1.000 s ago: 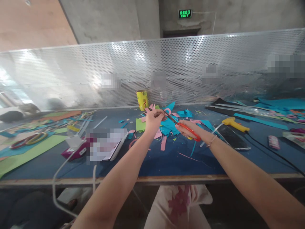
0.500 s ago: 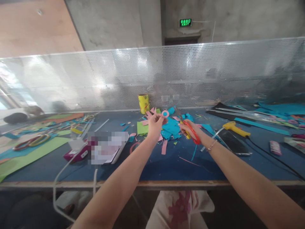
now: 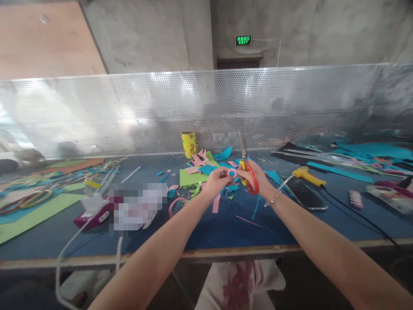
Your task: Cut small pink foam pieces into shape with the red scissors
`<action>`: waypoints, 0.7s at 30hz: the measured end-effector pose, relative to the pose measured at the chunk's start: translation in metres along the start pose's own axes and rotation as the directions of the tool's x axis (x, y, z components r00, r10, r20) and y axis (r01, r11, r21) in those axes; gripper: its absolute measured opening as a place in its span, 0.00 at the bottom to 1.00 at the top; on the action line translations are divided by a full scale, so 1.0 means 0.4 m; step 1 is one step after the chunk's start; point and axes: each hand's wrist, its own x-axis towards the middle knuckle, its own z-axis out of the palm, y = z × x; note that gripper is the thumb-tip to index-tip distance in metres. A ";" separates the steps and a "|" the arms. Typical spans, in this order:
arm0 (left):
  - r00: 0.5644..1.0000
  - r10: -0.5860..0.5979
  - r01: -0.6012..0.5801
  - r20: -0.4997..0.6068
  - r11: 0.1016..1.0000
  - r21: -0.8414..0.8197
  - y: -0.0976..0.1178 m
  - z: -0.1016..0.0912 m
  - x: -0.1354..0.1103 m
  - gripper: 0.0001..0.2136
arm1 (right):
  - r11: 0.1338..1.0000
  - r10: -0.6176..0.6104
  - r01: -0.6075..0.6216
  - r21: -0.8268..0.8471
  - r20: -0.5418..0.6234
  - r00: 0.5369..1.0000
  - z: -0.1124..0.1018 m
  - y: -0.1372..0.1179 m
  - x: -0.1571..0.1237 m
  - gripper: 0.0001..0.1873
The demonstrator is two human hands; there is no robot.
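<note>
Between the fingertips of my left hand [image 3: 216,181] is a small pink paper ring [image 3: 232,172], with blue showing through its middle. My right hand [image 3: 256,174] has its fingers closed around scissors [image 3: 252,178] with red and yellow handles, their blades pointing up and away. The thumb and fingertips of my right hand meet the ring's right edge. Beneath both hands lie blue, pink and green paper scraps [image 3: 216,203].
A yellow tape roll [image 3: 189,144] stands by the perforated metal screen [image 3: 155,116]. To the right are a yellow glue gun [image 3: 309,175] with a cord and a black phone [image 3: 306,193]. At left lie a purple power strip [image 3: 93,215] and more scissors [image 3: 38,199].
My hands have come together at the pink ring. The scissors have swung upright, and my right fingertips now touch the ring. The whole view has shifted slightly.
</note>
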 end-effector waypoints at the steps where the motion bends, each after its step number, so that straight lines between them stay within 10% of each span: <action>1: 1.000 -0.014 0.014 0.016 1.000 0.005 0.000 0.001 -0.001 0.10 | 1.000 -0.011 0.011 -0.008 -0.004 1.000 -0.002 0.003 0.001 0.20; 21: 0.996 0.057 -0.052 -0.068 0.997 0.063 -0.026 -0.007 0.019 0.10 | 0.985 -0.087 0.096 -0.142 0.067 0.994 0.007 0.034 0.015 0.21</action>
